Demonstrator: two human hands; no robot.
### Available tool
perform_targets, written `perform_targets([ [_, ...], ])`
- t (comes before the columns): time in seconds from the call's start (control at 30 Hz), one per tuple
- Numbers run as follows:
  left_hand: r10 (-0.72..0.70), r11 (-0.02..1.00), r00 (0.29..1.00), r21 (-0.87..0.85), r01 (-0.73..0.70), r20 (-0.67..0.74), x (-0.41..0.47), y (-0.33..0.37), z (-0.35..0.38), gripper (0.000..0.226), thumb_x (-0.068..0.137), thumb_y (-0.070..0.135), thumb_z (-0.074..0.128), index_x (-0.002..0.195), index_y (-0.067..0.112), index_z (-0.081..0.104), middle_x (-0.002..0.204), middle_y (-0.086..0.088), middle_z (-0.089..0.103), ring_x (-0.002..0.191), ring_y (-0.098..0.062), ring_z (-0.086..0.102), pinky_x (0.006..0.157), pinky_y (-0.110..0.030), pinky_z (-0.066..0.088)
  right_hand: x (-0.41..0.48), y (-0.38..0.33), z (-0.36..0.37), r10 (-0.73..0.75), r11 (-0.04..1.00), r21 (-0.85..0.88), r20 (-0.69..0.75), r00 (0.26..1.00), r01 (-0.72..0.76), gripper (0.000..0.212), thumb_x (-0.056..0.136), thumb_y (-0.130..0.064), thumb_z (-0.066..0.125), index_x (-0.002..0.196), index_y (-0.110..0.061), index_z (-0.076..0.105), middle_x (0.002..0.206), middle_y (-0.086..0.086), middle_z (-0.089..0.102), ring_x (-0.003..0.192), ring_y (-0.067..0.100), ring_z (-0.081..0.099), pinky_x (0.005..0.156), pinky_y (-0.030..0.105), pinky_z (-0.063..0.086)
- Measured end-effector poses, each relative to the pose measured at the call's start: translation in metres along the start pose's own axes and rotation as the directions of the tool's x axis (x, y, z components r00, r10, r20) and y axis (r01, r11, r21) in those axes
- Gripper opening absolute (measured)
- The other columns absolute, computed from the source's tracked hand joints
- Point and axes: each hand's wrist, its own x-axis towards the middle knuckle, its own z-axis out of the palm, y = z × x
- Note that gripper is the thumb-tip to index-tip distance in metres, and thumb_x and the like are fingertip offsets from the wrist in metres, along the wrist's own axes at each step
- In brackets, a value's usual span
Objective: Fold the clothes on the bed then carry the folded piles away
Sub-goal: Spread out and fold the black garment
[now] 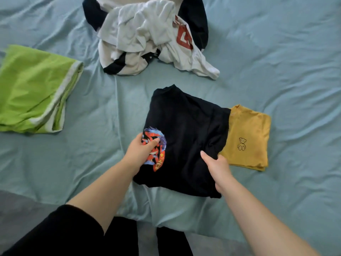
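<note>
A folded black T-shirt (pixel 186 130) with a red and blue print lies on the bed in front of me, partly over a folded yellow shirt (pixel 249 137) with a bear outline. My left hand (pixel 140 152) grips the black shirt's left edge, thumb on the print. My right hand (pixel 215 167) holds its right side, thumb on top and fingers tucked under the fabric. A folded green garment (pixel 33 89) lies at the left. An unfolded heap of white and black clothes (pixel 147 36) sits at the far middle of the bed.
The light blue bedsheet (pixel 286 61) is wrinkled and covers the whole bed. Its near edge (pixel 166 224) hangs just in front of my legs, with grey floor showing at the lower left.
</note>
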Motion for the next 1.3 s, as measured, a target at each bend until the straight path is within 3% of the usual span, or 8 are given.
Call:
perform_targets([
  [0.23, 0.189, 0.975, 0.982, 0.121, -0.186, -0.016, -0.007, 0.060, -0.115, 0.011, 0.083, 0.027, 0.072, 0.091, 0.031, 0.065, 0.079, 0.006, 0.074, 0.067, -0.007, 0.071, 0.047, -0.019, 0.052, -0.060, -0.033, 0.095, -0.239, 0.970, -0.043, -0.007, 0.971, 0.238, 0.005, 0.089, -0.036, 0.065, 0.089, -0.035, 0.060, 0.095, -0.017, 0.066, 0.090, 0.005, 0.062, 0.082, 0.029, 0.049],
  [0.37, 0.225, 0.959, 0.972, 0.188, -0.210, -0.061, 0.003, 0.084, -0.200, 0.013, 0.082, 0.023, 0.073, 0.093, 0.025, 0.065, 0.081, 0.004, 0.073, 0.067, -0.008, 0.069, 0.063, -0.026, 0.056, -0.083, -0.055, 0.181, -0.281, 0.956, -0.066, 0.068, 0.957, 0.286, 0.012, 0.089, -0.035, 0.064, 0.079, -0.036, 0.059, 0.088, -0.018, 0.065, 0.089, 0.007, 0.063, 0.080, 0.030, 0.049],
  [0.7, 0.288, 0.944, 0.938, 0.222, -0.244, -0.192, 0.046, 0.157, -0.402, 0.017, 0.081, 0.024, 0.075, 0.095, 0.022, 0.067, 0.085, -0.001, 0.073, 0.072, -0.014, 0.071, 0.061, -0.028, 0.060, -0.117, -0.129, 0.375, -0.413, 0.906, 0.003, 0.228, 0.881, 0.424, 0.020, 0.088, -0.038, 0.065, 0.105, -0.028, 0.063, 0.091, -0.021, 0.065, 0.088, -0.002, 0.060, 0.082, 0.023, 0.049],
  [0.83, 0.318, 0.925, 0.921, 0.286, -0.249, -0.226, 0.075, 0.167, -0.450, 0.017, 0.079, 0.027, 0.076, 0.093, 0.028, 0.066, 0.083, 0.005, 0.072, 0.069, -0.008, 0.071, 0.055, -0.022, 0.057, -0.109, -0.130, 0.429, -0.298, 0.954, 0.069, 0.335, 0.894, 0.293, 0.035, 0.088, -0.039, 0.067, 0.119, -0.024, 0.059, 0.106, -0.015, 0.066, 0.098, 0.005, 0.062, 0.090, 0.028, 0.050],
  [0.97, 0.116, 0.946, 0.959, 0.324, -0.027, -0.259, 0.101, 0.126, -0.471, 0.029, 0.087, 0.016, 0.068, 0.114, 0.014, 0.058, 0.095, -0.011, 0.062, 0.076, -0.025, 0.063, 0.045, -0.027, 0.055, -0.085, -0.113, 0.459, 0.078, 0.995, -0.088, 0.468, 0.881, -0.041, 0.070, 0.078, -0.053, 0.072, 0.135, -0.018, 0.049, 0.124, -0.002, 0.064, 0.107, 0.018, 0.063, 0.095, 0.036, 0.051],
  [1.1, 0.030, 0.981, 0.957, 0.192, 0.027, -0.288, 0.107, 0.103, -0.468, 0.011, 0.088, 0.025, 0.066, 0.087, 0.015, 0.062, 0.087, -0.009, 0.065, 0.063, -0.012, 0.061, 0.042, -0.017, 0.050, -0.064, -0.130, 0.464, 0.136, 0.985, 0.037, 0.414, 0.900, -0.166, 0.074, 0.070, -0.062, 0.073, 0.124, -0.015, 0.056, 0.111, 0.000, 0.070, 0.090, 0.016, 0.069, 0.060, 0.024, 0.055],
  [1.2, 0.179, 0.964, 0.938, 0.242, -0.108, -0.296, 0.105, 0.112, -0.461, 0.007, 0.090, 0.026, 0.063, 0.094, 0.023, 0.060, 0.086, 0.000, 0.066, 0.068, -0.008, 0.062, 0.046, -0.017, 0.049, -0.059, -0.154, 0.466, 0.001, 0.994, 0.103, 0.312, 0.950, -0.035, 0.035, 0.088, -0.026, 0.066, 0.119, -0.011, 0.058, 0.097, 0.001, 0.069, 0.081, 0.016, 0.067, 0.053, 0.025, 0.055],
  [1.3, 0.381, 0.911, 0.868, 0.292, -0.292, -0.318, 0.089, 0.129, -0.451, 0.008, 0.089, 0.028, 0.063, 0.092, 0.035, 0.060, 0.079, 0.011, 0.067, 0.066, -0.003, 0.063, 0.048, -0.013, 0.049, -0.074, -0.173, 0.462, -0.300, 0.954, 0.064, 0.254, 0.920, 0.293, 0.030, 0.086, -0.013, 0.055, 0.113, -0.023, 0.064, 0.100, -0.001, 0.072, 0.090, 0.015, 0.068, 0.081, 0.033, 0.058],
])
